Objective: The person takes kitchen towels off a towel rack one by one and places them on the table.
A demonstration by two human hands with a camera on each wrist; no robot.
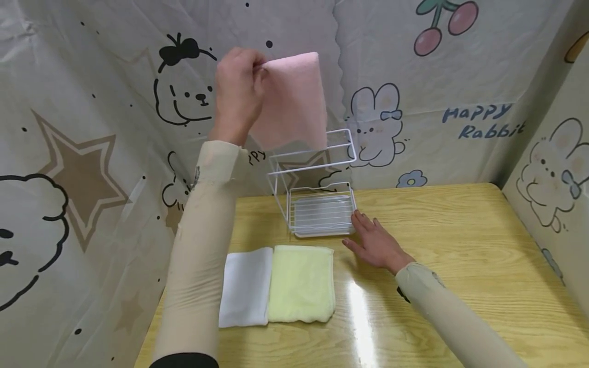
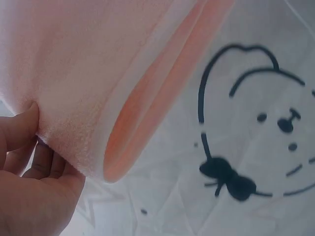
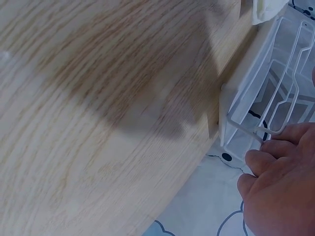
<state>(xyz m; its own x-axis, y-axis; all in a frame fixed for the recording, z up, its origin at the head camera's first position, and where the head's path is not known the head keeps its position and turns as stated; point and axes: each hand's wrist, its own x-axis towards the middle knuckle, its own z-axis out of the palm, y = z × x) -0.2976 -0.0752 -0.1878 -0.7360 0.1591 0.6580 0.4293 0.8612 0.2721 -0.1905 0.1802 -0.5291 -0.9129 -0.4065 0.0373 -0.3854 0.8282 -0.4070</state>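
Observation:
High in the head view, my left hand (image 1: 239, 92) pinches one upper corner of a folded pink towel (image 1: 294, 105). The left wrist view shows thumb and fingers of that hand (image 2: 44, 191) gripping the towel's edge (image 2: 88, 88), its folded layers parting slightly at one side. The towel hangs in front of and above a white two-tier wire rack (image 1: 322, 213), hiding part of its top tier. My right hand (image 1: 379, 245) touches the rack's lower right side, fingers extended and thumb apart. In the right wrist view its fingertips meet the rack's wire (image 3: 290, 98).
On the wooden table (image 1: 437, 230), a folded white towel (image 1: 246, 286) and a folded yellow towel (image 1: 301, 283) lie side by side in front of the rack. A pale tray (image 1: 322, 234) sits at the rack's base. Printed cloth walls (image 1: 303, 25) stand behind and at both sides.

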